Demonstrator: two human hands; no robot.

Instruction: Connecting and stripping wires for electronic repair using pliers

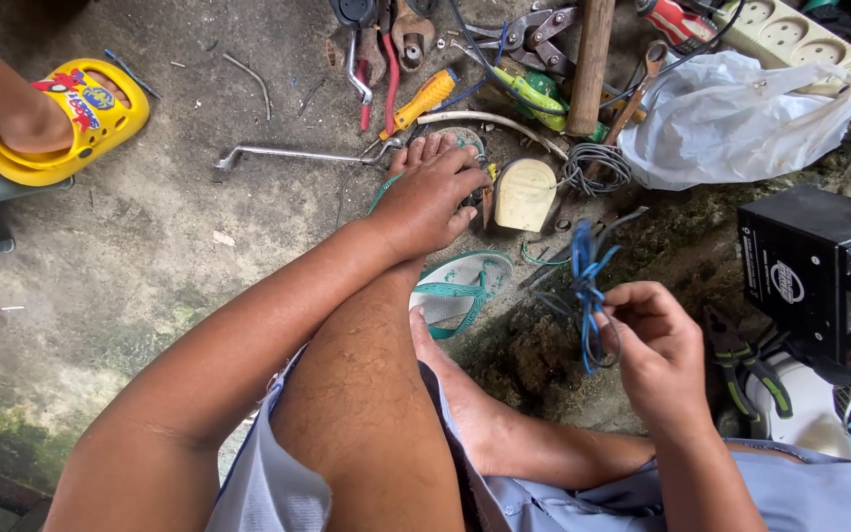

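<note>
My left hand [430,197] reaches forward, palm down, over the toes of my foot [425,148], its fingertips beside a beige plastic plug cover [524,194]. A small brownish piece shows under the fingertips; whether the hand grips it is hidden. My right hand [657,350] pinches a tangled bundle of thin blue wires [588,281], lifted just above the ground. A green and white flip-flop [460,286] lies between my hands, under my crossed leg.
Tools lie scattered ahead: yellow-handled screwdriver [425,99], red-handled pliers [376,69], bent metal rod [297,155], wooden handle [591,64], grey wire coil [595,167]. Right: white plastic bag [731,123], power strip [790,34], black box [824,271], green-handled pliers [741,360]. Another person's foot in a yellow clog [66,118] stands top left.
</note>
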